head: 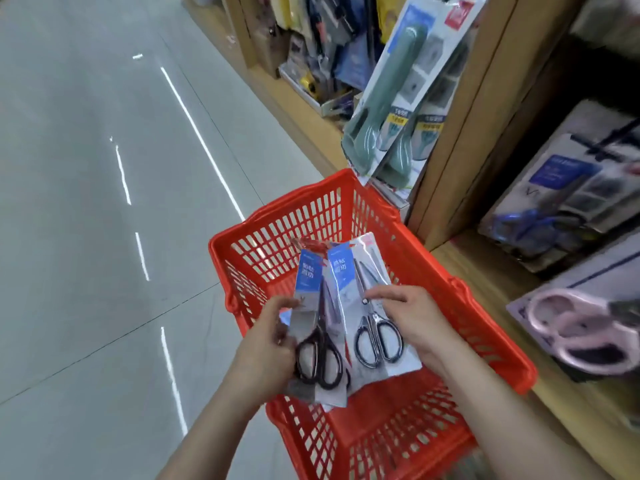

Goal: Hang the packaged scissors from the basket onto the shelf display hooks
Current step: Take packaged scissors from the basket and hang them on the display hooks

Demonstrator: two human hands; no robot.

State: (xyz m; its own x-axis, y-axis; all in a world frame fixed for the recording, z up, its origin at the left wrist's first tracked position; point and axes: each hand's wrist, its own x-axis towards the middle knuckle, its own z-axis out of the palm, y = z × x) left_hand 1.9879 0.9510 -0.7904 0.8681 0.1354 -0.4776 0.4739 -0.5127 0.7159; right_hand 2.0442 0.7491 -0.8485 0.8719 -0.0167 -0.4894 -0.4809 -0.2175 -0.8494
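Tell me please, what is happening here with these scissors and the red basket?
A person stands over a red basket beside a wooden shelf. The left hand grips a stack of scissors packs, and the right hand holds a single scissors pack next to it. All of these are above the basket; none is on a hook yet. Other packs, green scissors and pink scissors, are on display at the shelf.

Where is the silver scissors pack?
Head view, centre: the silver scissors pack is held by the right hand over the red basket, right of the black pack.
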